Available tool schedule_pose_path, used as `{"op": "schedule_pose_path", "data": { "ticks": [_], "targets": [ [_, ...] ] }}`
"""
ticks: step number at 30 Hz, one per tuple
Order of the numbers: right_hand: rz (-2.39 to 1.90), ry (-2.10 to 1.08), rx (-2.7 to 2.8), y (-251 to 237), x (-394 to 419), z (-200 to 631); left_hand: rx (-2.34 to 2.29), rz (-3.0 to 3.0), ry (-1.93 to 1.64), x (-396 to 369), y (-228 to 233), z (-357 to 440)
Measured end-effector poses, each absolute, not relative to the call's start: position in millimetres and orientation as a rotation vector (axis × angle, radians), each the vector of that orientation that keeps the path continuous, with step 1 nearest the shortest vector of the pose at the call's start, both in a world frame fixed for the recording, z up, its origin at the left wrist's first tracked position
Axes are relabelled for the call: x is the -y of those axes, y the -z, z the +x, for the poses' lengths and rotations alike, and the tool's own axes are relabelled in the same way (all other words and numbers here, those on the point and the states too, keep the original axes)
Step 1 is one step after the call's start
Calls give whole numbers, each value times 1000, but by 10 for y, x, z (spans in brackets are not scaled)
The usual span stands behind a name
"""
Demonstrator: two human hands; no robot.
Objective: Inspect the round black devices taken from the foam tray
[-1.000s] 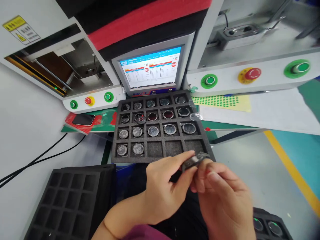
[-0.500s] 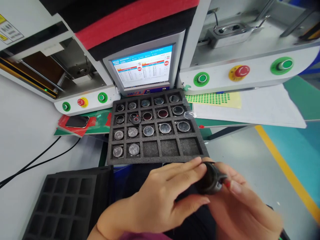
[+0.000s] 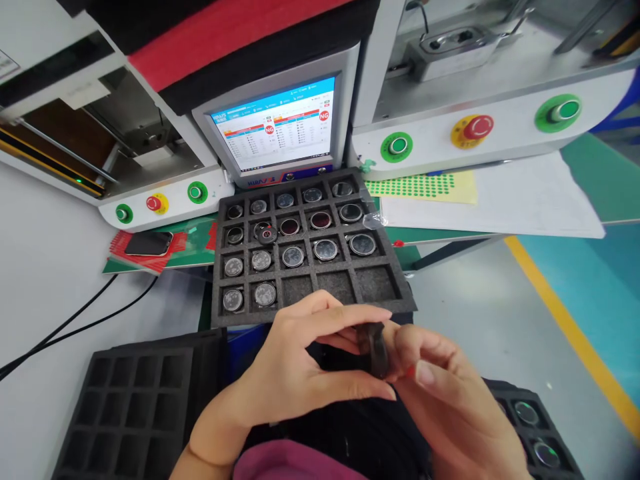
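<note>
A dark round watch case is turned nearly edge-on just in front of the tray. My left hand holds it with the index finger above and the thumb below; its other fingers are partly hidden behind. From the right, my right hand closes in beside the case, thumb and finger pinching a small red piece at its side. Ahead lies a grey foam tray with round watch cases in most of its pockets. One smaller disc with red dots rests tilted across a pocket.
A screen showing red NG marks stands behind the tray, between machines with green buttons and red stop buttons. A phone lies left; paper sheets lie right. Stacked foam trays stand lower left, another tray lower right.
Both hands have shifted left with the watch case, now turned more edge-on. The right hand has rotated inward, uncovering a tray of watches at lower right. The view has moved slightly.
</note>
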State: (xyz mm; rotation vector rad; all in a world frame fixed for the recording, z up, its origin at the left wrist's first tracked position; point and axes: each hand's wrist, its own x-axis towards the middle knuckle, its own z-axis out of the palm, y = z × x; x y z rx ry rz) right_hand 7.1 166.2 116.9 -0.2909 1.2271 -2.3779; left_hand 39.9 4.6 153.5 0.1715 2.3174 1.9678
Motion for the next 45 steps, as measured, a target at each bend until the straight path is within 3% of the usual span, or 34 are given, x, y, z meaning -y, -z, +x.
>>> {"op": "schedule_pose_path", "data": {
  "ticks": [20, 26, 35, 45],
  "targets": [
    [-220, 2389, -1313, -1239, -1574, 136, -2268, 91, -2029, -85, -1513, 417],
    [51, 2353, -1145, -1268, -1599, 183, -2227, 92, -2079, -77, -1483, 407],
    [75, 2334, -1136, -1289, -1564, 231, -2439, 259, -1905, -18, -1554, 381],
    [31, 2388, -1147, -1174, -1494, 295, -2202, 215, -2013, 49, -1542, 390]
  ]
}}
